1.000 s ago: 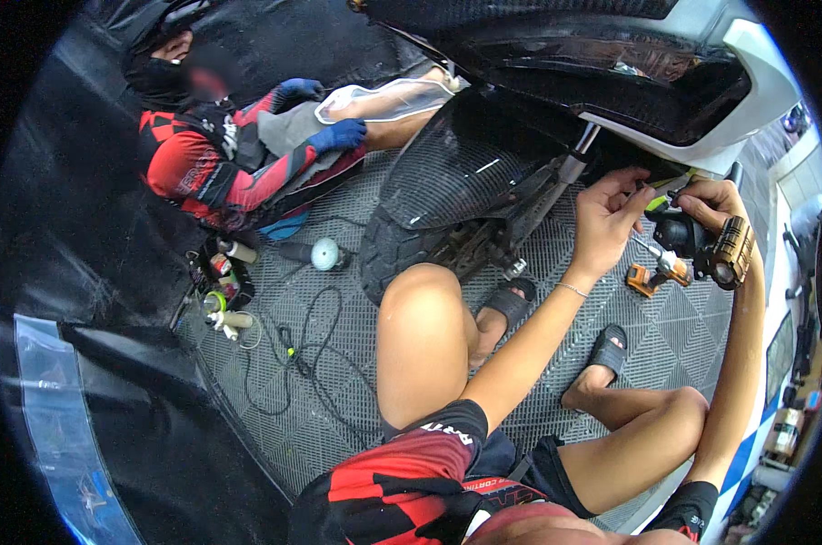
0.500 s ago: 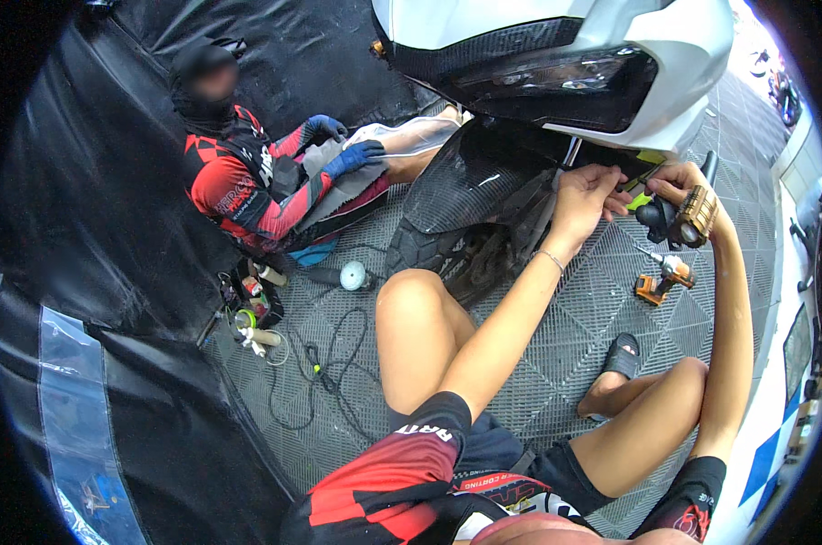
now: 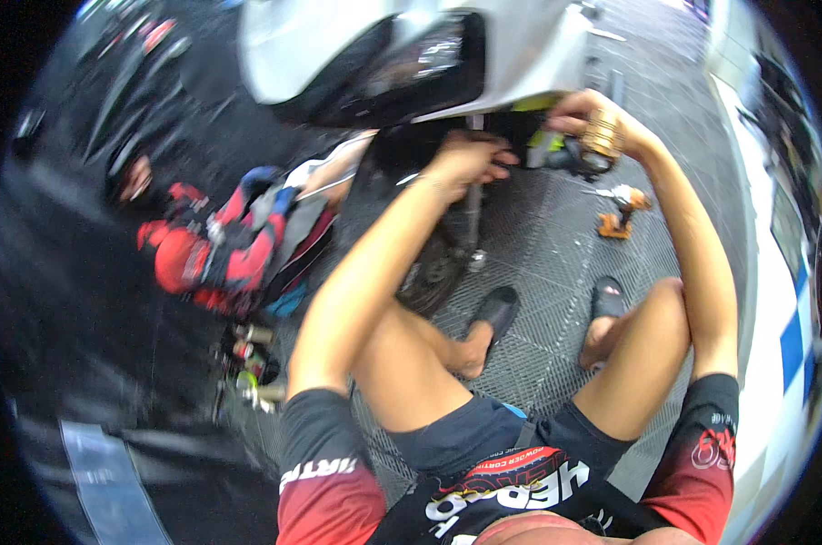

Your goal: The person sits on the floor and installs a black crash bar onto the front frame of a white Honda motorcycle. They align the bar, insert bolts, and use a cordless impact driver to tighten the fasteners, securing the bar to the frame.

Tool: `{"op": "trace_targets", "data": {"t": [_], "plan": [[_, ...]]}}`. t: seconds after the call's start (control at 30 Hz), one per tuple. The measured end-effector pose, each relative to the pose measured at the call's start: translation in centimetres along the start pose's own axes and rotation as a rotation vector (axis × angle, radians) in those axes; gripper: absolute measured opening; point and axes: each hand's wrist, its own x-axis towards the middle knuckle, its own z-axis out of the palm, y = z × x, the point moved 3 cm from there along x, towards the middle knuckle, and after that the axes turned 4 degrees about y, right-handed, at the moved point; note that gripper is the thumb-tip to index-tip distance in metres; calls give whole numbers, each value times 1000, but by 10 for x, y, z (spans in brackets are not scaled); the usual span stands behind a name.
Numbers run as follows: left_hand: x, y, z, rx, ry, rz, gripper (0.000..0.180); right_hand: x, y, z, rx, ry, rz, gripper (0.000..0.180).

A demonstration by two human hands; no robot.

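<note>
Under the nose of a white motorcycle fairing (image 3: 543, 54), my left hand (image 3: 470, 162) is beside a metal fork tube (image 3: 473, 213). Its fingers are curled, and blur hides anything between them. To its right, my right hand (image 3: 585, 113) has bent fingers close together above a yellow-green piece (image 3: 544, 143); what they pinch cannot be made out. Just below that hand is a gold ribbed cylinder (image 3: 603, 134) with black parts, possibly a small lamp. The dark headlight (image 3: 429, 59) sits above my left hand.
An orange cordless drill (image 3: 622, 211) stands on the grey grid floor (image 3: 556, 309) below my right hand. At left, a person with blue gloves (image 3: 283, 198) sits near the front wheel. Bottles (image 3: 258, 334) stand near black sheeting (image 3: 184, 391). A white-and-blue panel (image 3: 783, 363) borders the right.
The view has swung, so the motorcycle, drill and person appear farther left. My left hand has come away from my right and is now beside the fork tube. My right hand stays by the gold cylinder.
</note>
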Motion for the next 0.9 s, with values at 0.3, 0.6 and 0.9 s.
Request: {"op": "trace_targets", "data": {"t": [0.3,0.6,0.9], "plan": [[-18,-10,19,-83,-11,111,27,5,-51,6,297,-129,219,34],[-19,-27,12,-124,-60,102,28,5,-64,9,196,-219,155,27],[-35,-12,11,-132,-31,131,34,3,-71,6,170,-226,97,30]]}}
